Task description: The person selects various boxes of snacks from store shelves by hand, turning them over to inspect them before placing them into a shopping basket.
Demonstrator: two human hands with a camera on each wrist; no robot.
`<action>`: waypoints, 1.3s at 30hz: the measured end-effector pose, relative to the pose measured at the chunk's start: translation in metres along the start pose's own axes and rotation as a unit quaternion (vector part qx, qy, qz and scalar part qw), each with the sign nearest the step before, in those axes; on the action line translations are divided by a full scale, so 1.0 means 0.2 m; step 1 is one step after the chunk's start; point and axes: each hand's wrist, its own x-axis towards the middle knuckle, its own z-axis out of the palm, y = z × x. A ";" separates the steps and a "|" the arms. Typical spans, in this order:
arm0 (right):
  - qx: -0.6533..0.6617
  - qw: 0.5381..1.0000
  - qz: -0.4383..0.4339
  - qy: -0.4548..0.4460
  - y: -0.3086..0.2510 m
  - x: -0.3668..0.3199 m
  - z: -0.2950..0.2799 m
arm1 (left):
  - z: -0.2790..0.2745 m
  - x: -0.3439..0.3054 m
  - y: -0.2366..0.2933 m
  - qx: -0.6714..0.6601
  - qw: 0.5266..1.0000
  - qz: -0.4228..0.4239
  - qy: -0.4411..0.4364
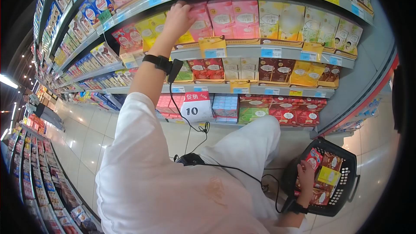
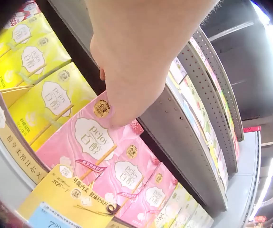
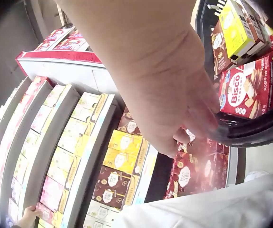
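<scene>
My left hand (image 1: 180, 14) reaches up to the middle shelf and grips the top corner of a pink Pejoy biscuit-stick box (image 2: 86, 135). Its fingertips are hidden behind that box in the left wrist view. More pink boxes (image 1: 245, 18) stand in a row to the right, with yellow-green ones (image 2: 51, 97) on the other side. Low at the right, my right hand (image 1: 306, 175) holds the near rim of a black shopping basket (image 1: 345, 197), its fingers partly hidden. Inside lie a red Bisco box (image 3: 243, 92), several brown boxes and a yellow box (image 1: 328, 176).
Price-tagged shelf edges (image 1: 316, 56) run above and below the pink row. A promotional sign (image 1: 197, 106) stands at the lowest shelf. Black cables (image 1: 234, 170) hang from the wrist and cross my lap. Another person (image 1: 45, 112) is far down the aisle at left.
</scene>
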 end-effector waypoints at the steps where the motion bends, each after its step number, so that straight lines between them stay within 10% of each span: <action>1: -0.008 1.000 0.000 0.000 0.00 0.00 0.00 | -0.01 0.01 -0.01 -0.028 0.999 0.003 -0.019; 9: -0.003 1.000 -0.014 0.000 0.00 0.01 0.01 | -0.33 0.05 0.07 -0.204 0.970 -0.104 -0.077; 19: 0.010 1.000 -0.013 -0.019 -0.03 0.03 0.02 | -0.86 -0.26 0.55 -0.322 0.945 -0.030 -0.040; 27: 0.034 0.999 -0.022 -0.024 -0.06 0.04 0.02 | -0.63 -0.55 1.16 -0.619 0.726 -0.020 -0.299; 34: 0.408 0.902 -0.075 -0.119 -0.40 -0.08 -0.07 | -0.21 -0.93 1.73 -0.732 0.552 -0.115 -0.382; 39: 0.231 0.963 -0.053 -0.132 -0.44 -0.10 -0.09 | -0.02 -1.20 2.00 -0.762 0.537 -0.122 -0.341</action>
